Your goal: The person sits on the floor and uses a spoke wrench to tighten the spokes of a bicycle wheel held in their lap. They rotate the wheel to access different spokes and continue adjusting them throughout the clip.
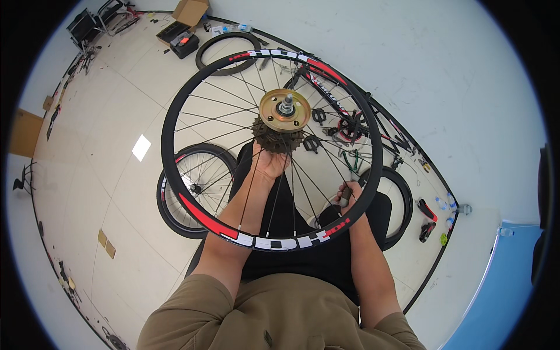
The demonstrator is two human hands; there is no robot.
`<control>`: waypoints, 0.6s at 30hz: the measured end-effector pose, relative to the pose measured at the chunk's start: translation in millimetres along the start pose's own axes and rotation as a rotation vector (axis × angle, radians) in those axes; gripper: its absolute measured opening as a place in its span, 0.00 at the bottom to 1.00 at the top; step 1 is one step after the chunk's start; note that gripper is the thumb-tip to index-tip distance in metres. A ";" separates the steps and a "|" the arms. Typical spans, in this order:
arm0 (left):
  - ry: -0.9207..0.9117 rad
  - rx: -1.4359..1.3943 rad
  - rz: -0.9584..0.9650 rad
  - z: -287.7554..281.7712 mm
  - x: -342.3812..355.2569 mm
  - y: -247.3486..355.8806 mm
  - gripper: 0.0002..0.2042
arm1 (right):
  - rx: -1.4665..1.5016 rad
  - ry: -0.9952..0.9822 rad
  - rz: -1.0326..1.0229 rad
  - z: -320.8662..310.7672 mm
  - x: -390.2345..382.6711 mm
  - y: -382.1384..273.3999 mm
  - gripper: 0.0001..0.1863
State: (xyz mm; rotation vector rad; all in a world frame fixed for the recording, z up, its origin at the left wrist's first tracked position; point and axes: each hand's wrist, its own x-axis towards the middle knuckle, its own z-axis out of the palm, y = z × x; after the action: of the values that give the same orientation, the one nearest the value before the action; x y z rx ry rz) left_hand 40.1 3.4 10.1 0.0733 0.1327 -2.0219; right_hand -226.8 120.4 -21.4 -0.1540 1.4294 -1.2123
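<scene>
A bare bicycle wheel (167,137) with a black, red and white rim is raised in front of me. At its hub are a gold-coloured round plate (269,121), a threaded axle (287,103) and a dark sprocket cluster (269,139). My left hand (270,164) supports the hub from below, its fingers curled under the sprockets and partly hidden. Behind the lower right spokes, my right hand (350,195) is closed round a small cylindrical object (345,197), brownish with a pale end. Its exact kind cannot be made out.
Another wheel with a tyre (165,207) lies at left. A loose tyre (201,58) lies beyond, another (405,201) at right. Along the wall are a bicycle frame (328,93), pedals (313,144), green-handled pliers (352,160), bottles (446,203) and a toolbox (184,45).
</scene>
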 end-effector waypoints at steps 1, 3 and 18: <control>0.027 0.006 0.004 1.1 1.0 -2.3 0.24 | 0.100 -0.017 -0.039 -5.2 -1.8 -2.7 0.10; 0.089 0.021 0.023 9.1 -1.3 -7.0 0.22 | 0.297 -0.057 -0.104 -8.1 -14.4 -13.7 0.11; 0.068 0.092 0.051 8.5 0.1 -9.0 0.23 | 0.280 -0.309 -0.161 30.7 -101.5 -82.8 0.21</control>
State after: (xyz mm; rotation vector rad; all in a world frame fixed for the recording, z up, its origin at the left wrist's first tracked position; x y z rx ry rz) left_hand 32.0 6.2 19.2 0.2017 0.0796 -1.9746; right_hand -216.5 136.5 111.7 -0.2545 0.9842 -1.4383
